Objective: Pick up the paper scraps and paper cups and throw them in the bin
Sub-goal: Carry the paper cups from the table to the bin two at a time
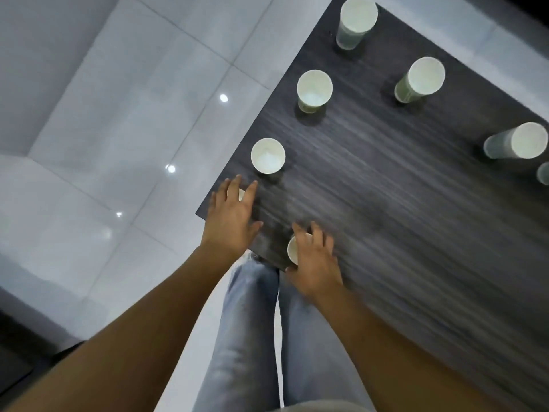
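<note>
right hand (315, 263) fingers curl over paper cup (292, 250) | left hand (231, 212) spread, hold unclear | risk: cup crushes or tips off table (416, 203) edge

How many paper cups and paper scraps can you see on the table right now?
Paper cups standing free: 5
Paper cups under a hand: 2
Cup cut off at the right edge: 1
Paper scraps: 0 visible
Total: 8
</note>
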